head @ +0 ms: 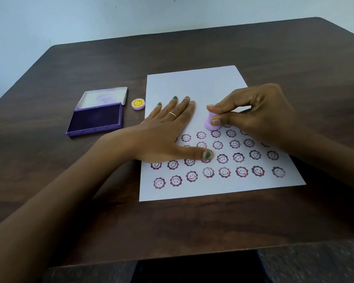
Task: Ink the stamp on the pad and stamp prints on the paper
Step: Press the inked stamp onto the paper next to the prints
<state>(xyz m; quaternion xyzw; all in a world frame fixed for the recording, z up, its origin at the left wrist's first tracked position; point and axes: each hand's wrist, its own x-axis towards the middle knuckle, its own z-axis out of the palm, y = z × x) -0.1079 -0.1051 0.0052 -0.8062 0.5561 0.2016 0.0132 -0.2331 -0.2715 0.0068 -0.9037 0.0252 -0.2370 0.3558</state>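
Stamp (pixel 211 124), small and lilac, stands base-down on the paper (pixel 192 82), pinched between thumb and forefinger of the right hand (pixel 260 117), whose grip is closed on its narrow neck. It sits at the far end of the prints (pixel 225 172), rows of purple smiling flowers that fill the near half of the sheet; whether the base is pressed fully flat is hard to tell. Left hand (pixel 168 131) lies flat with fingers spread, holding nothing, pinning the paper's left side and covering some prints. A ring (pixel 172 114) is on one finger. Left of the sheet rests a round lilac cap (pixel 138 104) with a yellow face, and beyond it the open purple pad (pixel 95 120), lid laid back. All rest on a dark brown wooden table (pixel 192 225) against a pale bluish wall (pixel 70 15).
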